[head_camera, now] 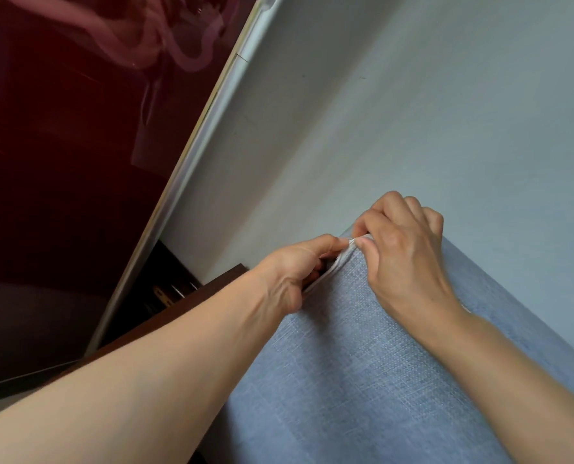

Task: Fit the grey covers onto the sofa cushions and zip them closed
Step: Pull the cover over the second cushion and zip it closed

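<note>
Your left hand (299, 262) pinching the white zipper (332, 262) at frame centre, your right hand (403, 249) gripping the grey cover (362, 363) edge beside it, pale wall (413, 112) above.

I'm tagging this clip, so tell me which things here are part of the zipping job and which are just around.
In the job: grey cover, white zipper, left hand, right hand, both pinching at the zipper.
Just around: dark red panel, pale wall, brown wooden edge.

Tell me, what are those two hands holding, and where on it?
Both grip the grey cover at its far corner. The left hand pinches the white zip edge; the right hand pinches the fabric beside it. The zip pull itself is hidden.
</note>
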